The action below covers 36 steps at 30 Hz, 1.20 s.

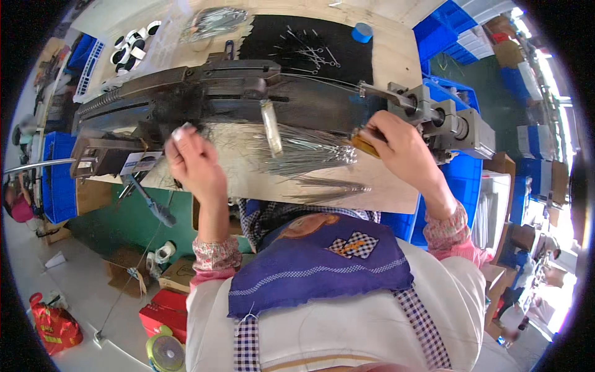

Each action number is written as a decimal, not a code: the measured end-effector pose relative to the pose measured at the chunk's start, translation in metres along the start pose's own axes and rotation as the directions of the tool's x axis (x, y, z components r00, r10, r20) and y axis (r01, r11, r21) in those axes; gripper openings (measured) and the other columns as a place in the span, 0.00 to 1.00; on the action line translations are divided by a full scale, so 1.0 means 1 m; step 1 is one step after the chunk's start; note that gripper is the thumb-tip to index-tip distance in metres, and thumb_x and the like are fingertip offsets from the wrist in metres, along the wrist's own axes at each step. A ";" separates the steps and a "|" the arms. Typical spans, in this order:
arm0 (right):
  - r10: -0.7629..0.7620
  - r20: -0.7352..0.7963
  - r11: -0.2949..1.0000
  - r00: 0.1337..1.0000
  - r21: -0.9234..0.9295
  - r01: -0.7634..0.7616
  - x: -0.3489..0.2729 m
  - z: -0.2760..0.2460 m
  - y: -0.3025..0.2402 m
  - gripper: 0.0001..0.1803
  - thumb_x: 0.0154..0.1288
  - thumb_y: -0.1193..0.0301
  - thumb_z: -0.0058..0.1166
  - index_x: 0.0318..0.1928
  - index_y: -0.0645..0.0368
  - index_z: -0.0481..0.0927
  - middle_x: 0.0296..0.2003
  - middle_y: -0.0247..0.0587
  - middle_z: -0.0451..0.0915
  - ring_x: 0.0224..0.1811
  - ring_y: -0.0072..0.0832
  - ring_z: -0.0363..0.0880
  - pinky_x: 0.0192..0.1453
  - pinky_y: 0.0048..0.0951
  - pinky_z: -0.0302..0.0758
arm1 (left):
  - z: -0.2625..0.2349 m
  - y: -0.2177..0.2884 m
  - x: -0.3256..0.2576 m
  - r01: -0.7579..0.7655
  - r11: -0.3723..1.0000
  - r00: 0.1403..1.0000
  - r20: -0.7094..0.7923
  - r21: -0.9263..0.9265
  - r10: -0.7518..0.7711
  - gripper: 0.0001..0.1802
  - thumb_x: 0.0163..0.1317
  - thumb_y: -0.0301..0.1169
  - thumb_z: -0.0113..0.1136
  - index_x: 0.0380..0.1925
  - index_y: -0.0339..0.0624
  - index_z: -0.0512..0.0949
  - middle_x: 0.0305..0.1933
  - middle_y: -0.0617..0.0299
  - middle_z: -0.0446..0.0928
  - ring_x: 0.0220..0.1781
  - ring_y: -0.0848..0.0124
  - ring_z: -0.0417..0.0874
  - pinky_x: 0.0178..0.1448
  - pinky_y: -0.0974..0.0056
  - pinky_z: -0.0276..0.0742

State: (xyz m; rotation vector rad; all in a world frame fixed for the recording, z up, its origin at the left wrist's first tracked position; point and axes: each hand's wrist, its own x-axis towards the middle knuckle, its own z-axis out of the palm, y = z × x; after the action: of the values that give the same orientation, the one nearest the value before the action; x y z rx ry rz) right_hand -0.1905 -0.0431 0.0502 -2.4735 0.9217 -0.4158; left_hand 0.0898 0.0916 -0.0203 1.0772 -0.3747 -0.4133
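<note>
Right hand [400,146] grips a yellow block [365,144] beside the machine [238,92]

The machine is long, dark, worn metal, ribbed toward its left end, with paler cylindrical parts at its right. On its near side, thin, straight steel wires lie on the pale wooden bench [396,197] in two bundles: a wide, loose fan [304,150] close to the machine and a slimmer sheaf [328,190] farther from it.

The single yellow block is at the machine's near right, pinched between the right thumb and fingers; the forearm slants in from the lower right. The left hand [195,160] is raised at the machine's near left, forearm nearly upright, fingers curled and close together; blur hides whether they pinch anything.

Beyond the machine lie one matte black cloth [263,40], scattered with slim metal pins [310,54], some looped at one end, and one round blue cup [362,33]. Beyond its left part are at least six black-and-white rings [129,51].
</note>
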 end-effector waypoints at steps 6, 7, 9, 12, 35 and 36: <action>0.070 -0.294 0.988 0.953 0.155 -0.024 0.007 -0.039 -0.011 0.07 0.63 0.72 0.57 0.34 0.63 0.75 0.27 0.47 0.77 0.29 0.41 0.78 0.34 0.33 0.72 | 0.139 -0.004 -0.052 0.735 0.661 0.380 0.716 0.151 -0.586 0.12 0.70 0.35 0.51 0.32 0.38 0.73 0.18 0.71 0.63 0.12 0.83 0.58 0.15 0.74 0.49; 0.045 -0.340 0.993 0.939 0.121 -0.004 0.004 -0.043 -0.009 0.08 0.64 0.71 0.57 0.35 0.63 0.75 0.26 0.46 0.78 0.27 0.36 0.79 0.32 0.30 0.72 | 0.142 -0.014 -0.050 0.734 0.664 0.387 0.715 0.142 -0.582 0.12 0.70 0.35 0.51 0.32 0.38 0.73 0.18 0.71 0.63 0.12 0.83 0.58 0.15 0.74 0.49; 0.032 -0.359 0.994 0.933 0.105 0.006 -0.002 -0.045 -0.003 0.08 0.64 0.71 0.57 0.35 0.63 0.75 0.25 0.45 0.78 0.26 0.35 0.79 0.31 0.29 0.72 | 0.140 -0.026 -0.045 0.772 0.622 0.444 0.592 0.128 -0.673 0.12 0.69 0.35 0.52 0.30 0.38 0.71 0.18 0.71 0.63 0.12 0.81 0.59 0.14 0.73 0.50; 0.034 -0.381 0.992 0.924 0.126 0.015 0.007 -0.045 0.003 0.07 0.64 0.70 0.57 0.35 0.61 0.77 0.25 0.45 0.78 0.25 0.34 0.80 0.30 0.28 0.73 | 0.137 -0.022 -0.043 0.680 0.732 0.618 0.498 0.051 -0.609 0.12 0.69 0.35 0.52 0.31 0.38 0.72 0.18 0.72 0.62 0.12 0.83 0.58 0.15 0.74 0.49; -0.110 0.296 0.951 0.949 0.308 0.014 0.124 0.004 -0.007 0.13 0.61 0.74 0.51 0.45 0.68 0.79 0.31 0.48 0.82 0.32 0.33 0.83 0.37 0.33 0.79 | 0.128 -0.028 -0.041 0.581 0.812 0.766 0.376 -0.060 -0.521 0.11 0.71 0.36 0.49 0.31 0.42 0.72 0.17 0.71 0.62 0.12 0.79 0.58 0.18 0.71 0.53; -0.117 0.313 0.952 0.943 0.306 0.017 0.121 0.001 -0.004 0.13 0.61 0.74 0.51 0.45 0.68 0.79 0.31 0.48 0.82 0.32 0.33 0.83 0.37 0.33 0.79 | 0.127 -0.026 -0.047 0.605 0.795 0.754 0.358 -0.053 -0.550 0.11 0.71 0.36 0.49 0.31 0.42 0.72 0.17 0.71 0.62 0.12 0.79 0.58 0.18 0.70 0.54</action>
State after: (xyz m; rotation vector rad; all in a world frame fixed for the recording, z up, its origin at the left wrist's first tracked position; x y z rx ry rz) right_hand -0.0997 -0.1219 0.0654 -2.2086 0.5888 -0.1428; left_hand -0.0159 0.0069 0.0062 0.9434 -0.2801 -1.1793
